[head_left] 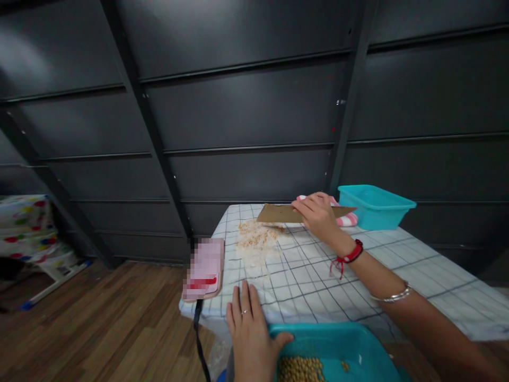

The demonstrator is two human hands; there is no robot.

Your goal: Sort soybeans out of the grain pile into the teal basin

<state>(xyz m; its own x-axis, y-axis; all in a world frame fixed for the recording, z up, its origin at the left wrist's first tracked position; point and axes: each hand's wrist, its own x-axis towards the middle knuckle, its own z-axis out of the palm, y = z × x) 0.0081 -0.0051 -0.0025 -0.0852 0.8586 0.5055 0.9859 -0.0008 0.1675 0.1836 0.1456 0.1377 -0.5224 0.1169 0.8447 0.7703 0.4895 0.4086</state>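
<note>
My right hand (319, 216) grips a flat piece of brown cardboard (277, 214) by its upper edge, tilted over the far part of the table. Beside the cardboard's left end lies a scattered patch of tan grains and pale flakes (256, 239). My left hand (249, 334) rests with fingers stretched out at the near table edge, its thumb across the rim of a turquoise tub (338, 331). Round, tan bean-like pieces (301, 367) lie inside that tub, which the lower frame edge cuts off.
A checked white cloth (302, 281) covers the table. At its left edge lies a pink, partly blurred flat object (204, 265), with a black strap (198, 329) hanging below. A second turquoise tub (377, 207) stands back right, near a pink-striped cloth (348, 219). Dark panels (246, 106) rise behind.
</note>
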